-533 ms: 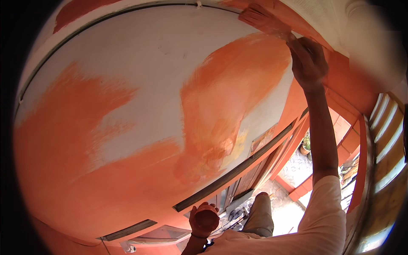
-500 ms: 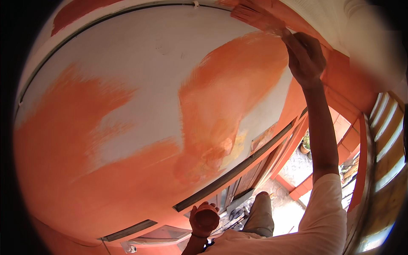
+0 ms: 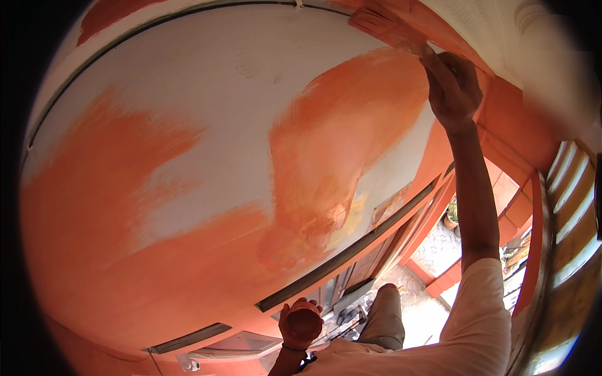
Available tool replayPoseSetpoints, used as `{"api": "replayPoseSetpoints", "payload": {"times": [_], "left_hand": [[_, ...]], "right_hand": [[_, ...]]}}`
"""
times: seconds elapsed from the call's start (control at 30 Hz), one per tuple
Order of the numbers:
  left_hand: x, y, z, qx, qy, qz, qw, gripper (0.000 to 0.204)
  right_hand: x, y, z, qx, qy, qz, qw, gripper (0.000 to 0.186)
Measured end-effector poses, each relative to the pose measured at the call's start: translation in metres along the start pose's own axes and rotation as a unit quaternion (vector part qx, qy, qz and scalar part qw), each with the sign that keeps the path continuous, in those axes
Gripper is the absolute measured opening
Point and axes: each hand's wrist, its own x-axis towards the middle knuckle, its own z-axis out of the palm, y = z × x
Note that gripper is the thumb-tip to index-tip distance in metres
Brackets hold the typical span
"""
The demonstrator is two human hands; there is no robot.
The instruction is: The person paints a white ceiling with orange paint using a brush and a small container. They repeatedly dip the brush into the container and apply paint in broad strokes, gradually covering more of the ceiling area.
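Note:
My right hand (image 3: 456, 91) is raised at the upper right, its fingers wrapped round the handle of a wide paintbrush (image 3: 385, 26) coated in orange paint. The bristles lie against the wall (image 3: 219, 75) near its top corner, close to the dark cable. Low in the picture, my left hand (image 3: 292, 343) grips a small round paint cup (image 3: 305, 321) with orange-red paint in it. Broad orange patches (image 3: 338, 119) cover parts of the white wall, with streaky edges. Between them a pale area remains bare of colour.
A dark cable (image 3: 169, 17) runs along the wall's top edge, held by clips. Below the wall are dark ledges (image 3: 345, 257) above doors. Far down on the floor stands a potted plant (image 3: 451, 216). A slatted opening (image 3: 574, 200) lets in light at the right.
The brush and my right hand have shifted very slightly right and down in the picture. The whole view has moved a little too. My left hand stays in place with the cup.

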Motion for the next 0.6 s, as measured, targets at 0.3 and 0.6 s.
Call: {"api": "replayPoseSetpoints", "payload": {"times": [0.3, 0.6], "left_hand": [[0.005, 0.003, -0.001, 0.013, -0.002, -0.006, 1.0, 0.061], [0.0, 0.005, -0.002, 0.015, 0.006, -0.001, 1.0, 0.062]], "right_hand": [[0.025, 0.006, 0.019, -0.036, 0.003, -0.006, 0.999, 0.047], [-0.01, 0.0, -0.008, -0.121, -0.109, 0.092, 0.982, 0.037]]}}
